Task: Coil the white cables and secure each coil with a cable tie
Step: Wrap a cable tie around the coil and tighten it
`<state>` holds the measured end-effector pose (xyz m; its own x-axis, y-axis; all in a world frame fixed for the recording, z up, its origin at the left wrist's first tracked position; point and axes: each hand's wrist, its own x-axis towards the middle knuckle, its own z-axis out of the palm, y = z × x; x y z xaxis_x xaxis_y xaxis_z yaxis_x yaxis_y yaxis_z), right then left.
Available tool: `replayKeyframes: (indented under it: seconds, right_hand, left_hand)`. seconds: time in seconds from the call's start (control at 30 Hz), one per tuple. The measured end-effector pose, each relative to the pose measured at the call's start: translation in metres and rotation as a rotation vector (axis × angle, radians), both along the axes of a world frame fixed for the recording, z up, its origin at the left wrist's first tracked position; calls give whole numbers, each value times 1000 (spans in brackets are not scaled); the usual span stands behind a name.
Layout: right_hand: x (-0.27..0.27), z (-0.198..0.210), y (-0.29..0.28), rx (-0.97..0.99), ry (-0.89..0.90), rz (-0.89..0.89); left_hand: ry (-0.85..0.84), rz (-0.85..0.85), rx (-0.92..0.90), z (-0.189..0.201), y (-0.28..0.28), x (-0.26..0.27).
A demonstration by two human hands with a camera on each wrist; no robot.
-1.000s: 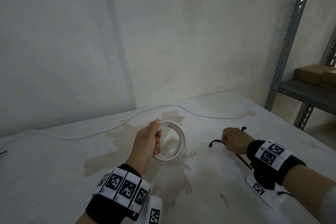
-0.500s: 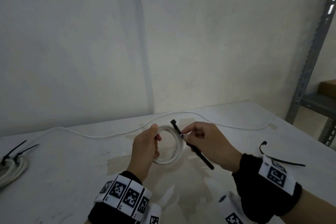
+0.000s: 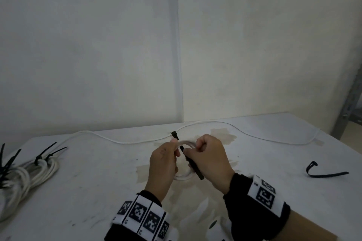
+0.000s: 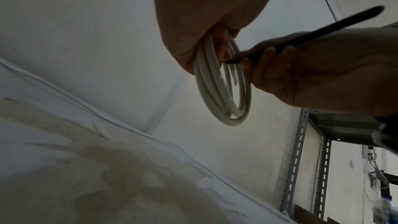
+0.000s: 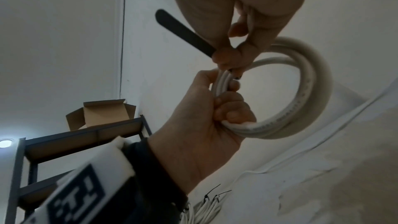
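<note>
My left hand [image 3: 175, 150] grips a small coil of white cable [image 3: 183, 177] and holds it upright above the table. My right hand [image 3: 193, 149] pinches a black cable tie [image 3: 193, 164] and holds it across the coil's strands, close to my left thumb. The tie's head sticks up beyond the coil. In the left wrist view the tie [image 4: 323, 28] points into the coil [image 4: 224, 91]. The right wrist view shows the tie's tail [image 5: 183, 31] sticking out behind my fingers and the coil [image 5: 312, 91] in my left hand [image 5: 204, 117].
Several coils bound with black ties [image 3: 29, 172] lie at the table's left edge. A loose white cable [image 3: 137, 141] runs along the back of the table [image 3: 78, 191]. A spare black tie [image 3: 321, 172] lies to the right. A metal shelf [image 3: 350, 107] stands at far right.
My right hand took a tie from the table on the right and brought it to the coil. Both hands have closed in together; the left kept its grip on the coil.
</note>
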<state>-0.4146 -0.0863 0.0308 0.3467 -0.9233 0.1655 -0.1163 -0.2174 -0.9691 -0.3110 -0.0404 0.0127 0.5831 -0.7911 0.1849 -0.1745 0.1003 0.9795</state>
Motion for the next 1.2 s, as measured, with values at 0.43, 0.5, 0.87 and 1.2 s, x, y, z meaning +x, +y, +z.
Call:
replayKeyframes:
  seconds: [0.43,0.5,0.87,1.2]
  right_hand:
    - [-9,9,15,92,-137,401]
    - [-12,9,18,-1,-97,469]
    - [-1,14,11,-98,-260,307]
    - [-2,20,12,-68,-31,276]
  left_hand:
    - [148,-30,-78,12,6,13]
    - [165,-38,-87,13,7,18]
    - [203,-180,-96,11,10,14]
    - [222,-166,-85,14,10,5]
